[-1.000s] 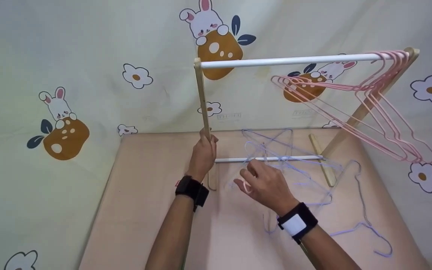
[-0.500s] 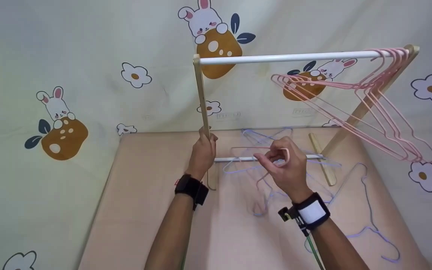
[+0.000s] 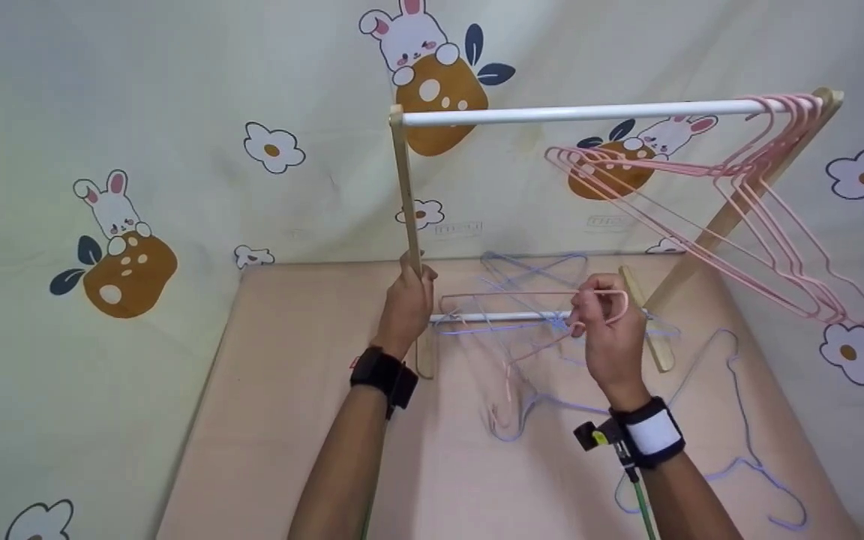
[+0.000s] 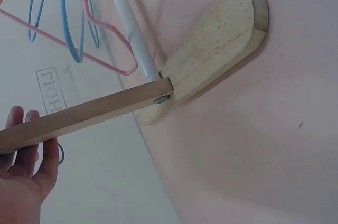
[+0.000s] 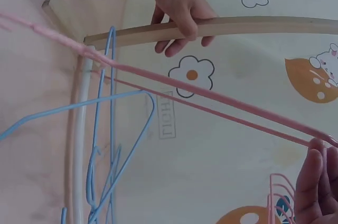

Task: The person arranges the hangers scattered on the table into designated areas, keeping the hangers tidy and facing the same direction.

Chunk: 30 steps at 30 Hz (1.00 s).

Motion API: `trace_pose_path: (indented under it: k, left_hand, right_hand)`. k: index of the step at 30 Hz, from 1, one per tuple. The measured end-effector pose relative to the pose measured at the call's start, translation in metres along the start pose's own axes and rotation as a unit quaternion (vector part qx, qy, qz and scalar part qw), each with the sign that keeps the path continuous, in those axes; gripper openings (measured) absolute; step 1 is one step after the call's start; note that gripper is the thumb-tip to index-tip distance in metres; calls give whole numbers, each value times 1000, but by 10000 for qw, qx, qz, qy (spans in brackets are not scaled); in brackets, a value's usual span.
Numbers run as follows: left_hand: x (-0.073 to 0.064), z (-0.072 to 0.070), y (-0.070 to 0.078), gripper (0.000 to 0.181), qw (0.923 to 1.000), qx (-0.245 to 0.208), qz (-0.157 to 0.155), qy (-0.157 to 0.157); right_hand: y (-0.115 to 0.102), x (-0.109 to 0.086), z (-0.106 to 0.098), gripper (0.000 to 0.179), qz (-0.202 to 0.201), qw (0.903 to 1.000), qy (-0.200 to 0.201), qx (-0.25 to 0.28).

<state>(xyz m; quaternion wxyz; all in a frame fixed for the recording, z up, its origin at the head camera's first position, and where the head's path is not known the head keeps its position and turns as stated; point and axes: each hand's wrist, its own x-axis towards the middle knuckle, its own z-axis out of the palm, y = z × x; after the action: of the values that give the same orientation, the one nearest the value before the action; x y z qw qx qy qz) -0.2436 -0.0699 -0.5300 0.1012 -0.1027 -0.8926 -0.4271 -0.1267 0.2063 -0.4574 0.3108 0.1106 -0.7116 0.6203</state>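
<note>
My left hand (image 3: 406, 307) grips the left wooden post (image 3: 406, 202) of a small clothes rack, low down near its foot. In the right wrist view, the left fingers wrap that post. Off to the right, my right hand (image 3: 616, 345) pinches a pink clothes hanger (image 5: 211, 97) at one corner of its triangle. The hanger extends leftward from the fingers over the rack's lower white rod (image 3: 499, 316), its hook end pointing down toward me. Blue hangers (image 5: 79, 103) lie tangled beneath and around it, overlapping it in the head view.
Several pink hangers (image 3: 762, 157) hang bunched at the right end of the upper white rail (image 3: 574, 114). Another blue hanger (image 3: 743, 420) lies at the right on the pale pink tabletop (image 3: 289, 420). A patterned cloth backdrop (image 3: 312, 75) stands behind.
My right hand has moved right and farther from me, drawing the pink hanger out into view. The blue hangers have shifted on the tabletop. My left hand keeps its grip on the post.
</note>
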Motion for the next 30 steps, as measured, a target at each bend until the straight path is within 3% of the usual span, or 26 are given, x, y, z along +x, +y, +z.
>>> trace_pose_path:
  k: [4,9,13,17,19,21,23,25,28,30]
  left_hand:
    - [1,0,2,20,9999,-51,-76,-73]
    - [2,0,3,19,10000,-62,-48,-62]
    - [1,1,4,23,9998,-47,168,-73]
    - [0,1,4,34,9993,28,343,-129]
    - [0,1,3,34,9994,64,314,-103]
    - [0,1,2,31,9997,50,242,-89]
    - [-1,2,1,30,9997,46,221,-87]
    - [-1,1,1,31,9997,4,219,-89]
    - [-2,1,0,34,9997,-60,235,-55]
    - [-3,1,-1,35,9997,-91,203,-27]
  right_hand:
    - [-5,-5,-17,34,477,9988,-136,47]
    - [-3,-13,-35,31,1107,9937,106,130]
    - [1,-21,-49,25,1262,9914,296,-158]
    - [5,-26,-60,21,1032,9923,392,-560]
    - [7,-27,-65,20,638,9924,278,-1018]
    - [10,-27,-69,22,177,9862,24,-1646]
    - [13,-27,-74,31,-202,9734,-414,-2246]
    - [14,-28,-79,47,-395,9533,-1049,-2803]
    - [19,-30,-86,72,-594,9064,-2061,-3639]
    - [23,-34,-88,80,-840,8668,-2560,-4197]
